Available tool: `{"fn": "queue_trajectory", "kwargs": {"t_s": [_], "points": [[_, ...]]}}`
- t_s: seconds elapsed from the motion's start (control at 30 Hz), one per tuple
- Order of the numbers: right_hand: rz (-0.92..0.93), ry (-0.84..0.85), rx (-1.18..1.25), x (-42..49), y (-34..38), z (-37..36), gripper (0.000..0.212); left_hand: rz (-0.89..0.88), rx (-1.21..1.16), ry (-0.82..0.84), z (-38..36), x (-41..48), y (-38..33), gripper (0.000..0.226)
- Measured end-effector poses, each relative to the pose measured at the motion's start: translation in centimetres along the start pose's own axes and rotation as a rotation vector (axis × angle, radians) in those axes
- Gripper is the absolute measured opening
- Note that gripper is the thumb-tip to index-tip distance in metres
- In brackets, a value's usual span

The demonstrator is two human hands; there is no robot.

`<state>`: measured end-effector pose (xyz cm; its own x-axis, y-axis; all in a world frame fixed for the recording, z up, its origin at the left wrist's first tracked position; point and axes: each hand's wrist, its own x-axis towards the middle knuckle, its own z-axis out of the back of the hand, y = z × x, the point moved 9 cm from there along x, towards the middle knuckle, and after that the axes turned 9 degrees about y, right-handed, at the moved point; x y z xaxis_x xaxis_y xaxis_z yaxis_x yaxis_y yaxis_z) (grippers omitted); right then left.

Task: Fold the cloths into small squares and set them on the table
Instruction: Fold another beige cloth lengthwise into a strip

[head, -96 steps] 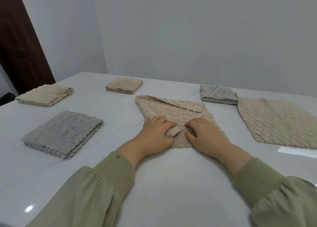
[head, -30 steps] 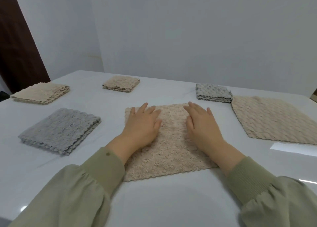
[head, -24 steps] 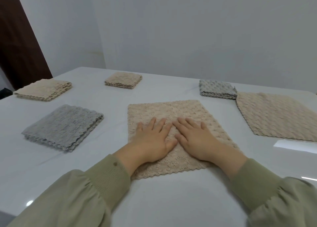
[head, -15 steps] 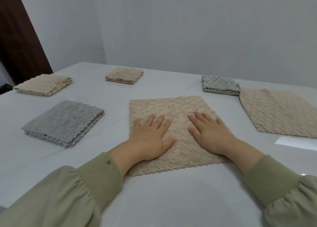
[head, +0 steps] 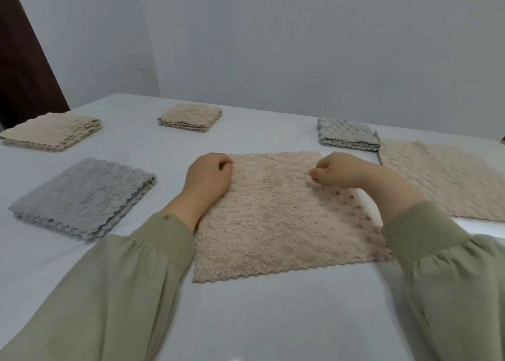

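Observation:
A beige cloth (head: 276, 218) lies flat on the white table (head: 273, 322) right in front of me. My left hand (head: 209, 176) sits at its far left corner with the fingers curled down onto the edge, pinching it. My right hand (head: 338, 172) is at the far right corner, its fingers and thumb curled round that corner. Both green sleeves reach in from the near edge, and the right forearm covers part of the cloth's right side.
A folded grey cloth (head: 84, 196) lies to the left, a folded beige one (head: 52, 131) at the far left. At the back sit a small beige square (head: 191, 117) and a small grey square (head: 347, 135). An unfolded beige cloth (head: 448, 177) is spread at the right.
Both hands slid from the cloth's middle, where they lay flat, out to its far corners and curled their fingers there. The cloth stays flat on the table.

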<state>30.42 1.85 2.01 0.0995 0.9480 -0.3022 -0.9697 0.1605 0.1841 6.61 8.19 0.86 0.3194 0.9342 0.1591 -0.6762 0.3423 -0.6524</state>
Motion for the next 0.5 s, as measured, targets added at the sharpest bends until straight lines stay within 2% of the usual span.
{"fn": "queue_trajectory", "kwargs": {"t_s": [0.1, 0.17, 0.27, 0.33, 0.4, 0.43, 0.47, 0.5], "points": [[-0.060, 0.041, 0.088, 2.0, -0.9, 0.8, 0.041, 0.068, -0.036, -0.075, 0.8, 1.2, 1.5, 0.027], [-0.108, -0.041, 0.107, 3.4, -1.5, 0.9, 0.041, 0.083, 0.031, -0.094, 0.9, 1.9, 2.2, 0.030], [-0.179, -0.384, 0.120, 3.8, -2.4, 1.0, 0.039, 0.121, 0.237, -0.071, 0.7, 2.8, 2.6, 0.035], [-0.144, -0.610, 0.133, 3.0, -2.7, 1.4, 0.038, 0.137, 0.343, -0.051, 0.4, 3.2, 2.5, 0.038], [-0.072, -0.735, 0.167, 2.6, -2.9, 2.2, 0.028, 0.142, 0.389, -0.051, 0.3, 3.4, 2.3, 0.040], [-0.041, -0.720, 0.163, 3.1, -2.9, 2.3, 0.021, 0.141, 0.410, -0.055, 0.3, 3.6, 2.2, 0.039], [-0.028, -0.635, 0.129, 4.1, -2.8, 1.7, 0.023, 0.142, 0.432, -0.059, 0.3, 3.7, 2.2, 0.039], [-0.033, -0.505, 0.090, 5.2, -2.8, 0.8, 0.034, 0.141, 0.452, -0.061, 0.2, 3.9, 2.1, 0.038]]}}
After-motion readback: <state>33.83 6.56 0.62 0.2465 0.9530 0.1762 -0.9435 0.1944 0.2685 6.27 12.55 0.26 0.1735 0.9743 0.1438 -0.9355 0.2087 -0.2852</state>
